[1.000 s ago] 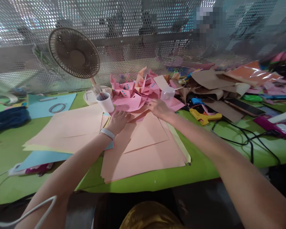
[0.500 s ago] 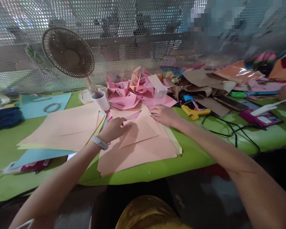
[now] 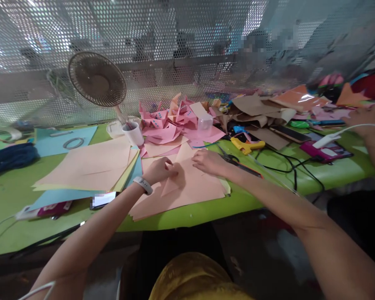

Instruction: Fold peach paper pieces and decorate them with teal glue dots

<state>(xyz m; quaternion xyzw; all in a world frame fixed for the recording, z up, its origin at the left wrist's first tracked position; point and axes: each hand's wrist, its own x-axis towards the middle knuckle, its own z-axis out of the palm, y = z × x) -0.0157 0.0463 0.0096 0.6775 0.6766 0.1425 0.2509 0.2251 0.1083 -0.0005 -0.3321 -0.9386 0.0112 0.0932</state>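
Observation:
Peach paper lies stacked in front of me on the green table. A folded flap of the upper sheet stands partly raised under my left hand, whose thumb and fingers are closed on its edge. On that wrist is a white watch. My right hand rests on the right side of the paper, fingers out and lightly bent against it. Black-handled scissors lie just beyond the right hand. Part of the folded sheet is hidden by my left fingers.
Left are more peach sheets, a phone and a white cup before a fan. Behind lie pink folded papers. Right are a yellow glue gun, cables and another person's hand.
My left hand has turned the sheet's near part up into a narrower raised flap. My right hand has shifted slightly on the paper, and the scissors now show. The view has shifted a little.

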